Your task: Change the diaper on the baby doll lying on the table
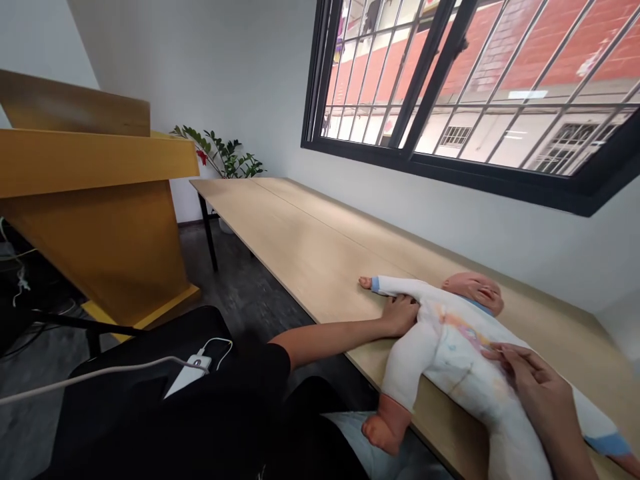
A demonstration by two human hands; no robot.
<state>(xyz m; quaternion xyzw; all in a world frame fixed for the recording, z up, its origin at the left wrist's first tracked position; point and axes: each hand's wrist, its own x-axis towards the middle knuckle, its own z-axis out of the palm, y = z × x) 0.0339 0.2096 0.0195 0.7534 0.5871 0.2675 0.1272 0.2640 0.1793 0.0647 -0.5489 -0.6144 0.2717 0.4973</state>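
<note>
A baby doll (407, 357) in a white suit with blue cuffs lies on its back on the wooden table (310, 247), its bare head toward the wall. Around its waist and hips is a white diaper (455, 357) with a faint coloured print at the front. My left hand (400, 315) rests at the doll's side, between its arm and leg, with the fingertips hidden against the body. Over the other side of the waist, my right hand (537, 380) pinches the diaper's upper edge between thumb and fingers. One doll foot hangs past the table's near edge.
A wooden lectern (100, 160) stands at the left, with a potted plant (227, 157) behind it. A black chair (125, 373) near me carries a white device (193, 373) with cables. Beyond the table are a wall and a barred window (450, 87).
</note>
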